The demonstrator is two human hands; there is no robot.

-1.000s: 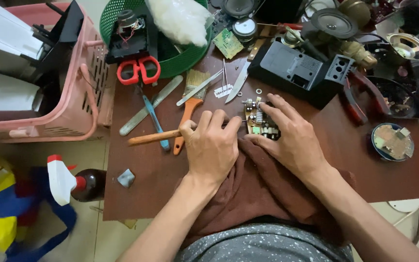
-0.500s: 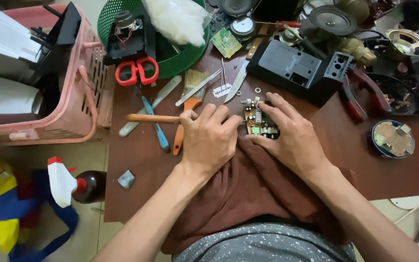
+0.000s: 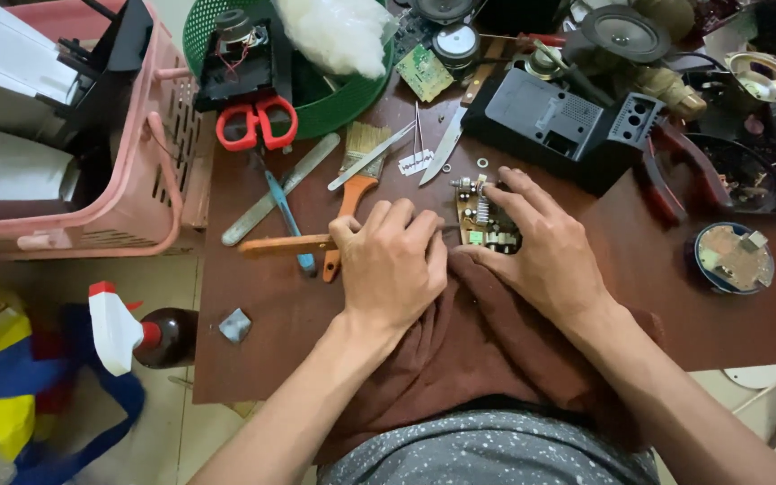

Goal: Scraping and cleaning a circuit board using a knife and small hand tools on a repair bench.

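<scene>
Red-handled scissors [image 3: 257,123] by a green basket [image 3: 334,103], a pink crate [image 3: 150,189] leftward — a spray bottle [image 3: 141,334] below.
</scene>
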